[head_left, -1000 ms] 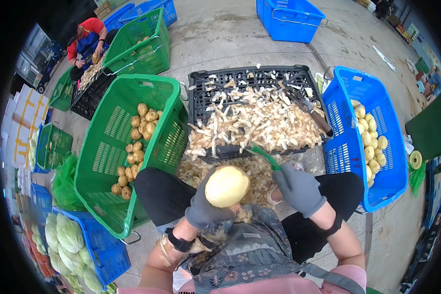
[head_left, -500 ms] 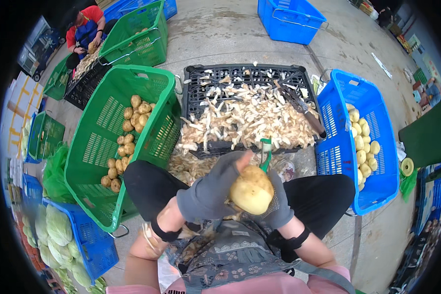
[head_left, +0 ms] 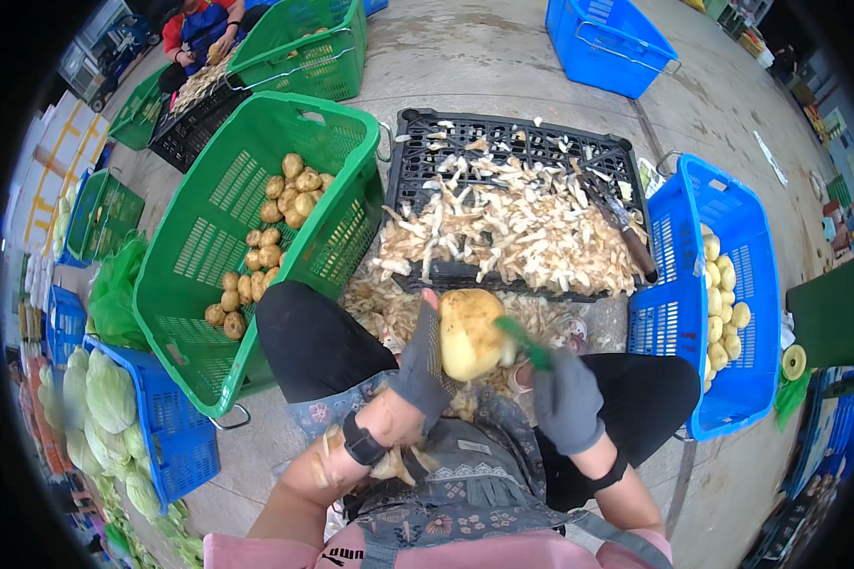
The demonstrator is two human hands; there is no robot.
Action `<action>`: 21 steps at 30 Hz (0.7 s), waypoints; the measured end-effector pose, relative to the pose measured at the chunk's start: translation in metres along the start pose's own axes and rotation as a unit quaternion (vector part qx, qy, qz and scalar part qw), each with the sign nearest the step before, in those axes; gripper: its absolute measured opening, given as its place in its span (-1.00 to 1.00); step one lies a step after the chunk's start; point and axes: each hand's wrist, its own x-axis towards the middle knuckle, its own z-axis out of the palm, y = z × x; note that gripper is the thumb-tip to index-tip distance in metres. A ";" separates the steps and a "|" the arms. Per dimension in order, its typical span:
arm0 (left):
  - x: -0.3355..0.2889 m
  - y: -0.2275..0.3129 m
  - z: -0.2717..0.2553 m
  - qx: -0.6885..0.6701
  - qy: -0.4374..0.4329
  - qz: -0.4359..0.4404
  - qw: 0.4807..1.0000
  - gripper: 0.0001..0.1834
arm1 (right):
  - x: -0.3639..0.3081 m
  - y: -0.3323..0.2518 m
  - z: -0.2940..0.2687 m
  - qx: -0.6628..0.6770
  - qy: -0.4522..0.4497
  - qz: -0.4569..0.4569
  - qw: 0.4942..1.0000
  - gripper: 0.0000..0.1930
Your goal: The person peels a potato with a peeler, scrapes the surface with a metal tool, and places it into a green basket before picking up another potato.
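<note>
A large, mostly peeled potato (head_left: 472, 334) rests in my left hand (head_left: 421, 375), which wears a grey glove and grips it from the left side. My gloved right hand (head_left: 568, 403) is closed round a green peeler (head_left: 527, 345), its head blurred by motion close to the potato's right side. Ahead of my knees, a black crate (head_left: 512, 128) lies bottom up under a heap of potato peelings (head_left: 503, 223). A knife (head_left: 626, 232) with a brown handle lies on the crate's right part. Peel scraps cling to my left forearm.
To my left stands a green basket (head_left: 185, 332) with unpeeled potatoes (head_left: 294, 194); to my right, a blue basket (head_left: 659, 294) with peeled potatoes (head_left: 721, 303). Cabbages (head_left: 109, 398) fill a crate at lower left. Another person (head_left: 204, 33) works at the far left.
My right hand has drawn the peeler away from the potato toward the lower right. The potato has turned and moved slightly up and left. The view has shifted a little.
</note>
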 end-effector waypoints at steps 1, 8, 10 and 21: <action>0.004 0.005 -0.016 0.043 0.040 0.012 0.998 -0.25 | -0.001 -0.009 0.002 -0.060 -0.043 -0.044 0.996 -0.75; 0.003 -0.001 0.020 0.130 0.241 0.077 0.959 -0.32 | 0.020 0.010 -0.002 -0.170 0.019 -0.052 0.984 -0.80; 0.002 0.000 0.007 0.105 0.207 0.054 0.971 -0.37 | 0.009 -0.023 0.002 -0.153 -0.098 -0.072 0.981 -0.85; -0.005 -0.004 0.029 0.220 0.181 0.074 0.956 -0.40 | 0.032 0.017 -0.020 -0.212 -0.077 -0.012 0.974 -0.75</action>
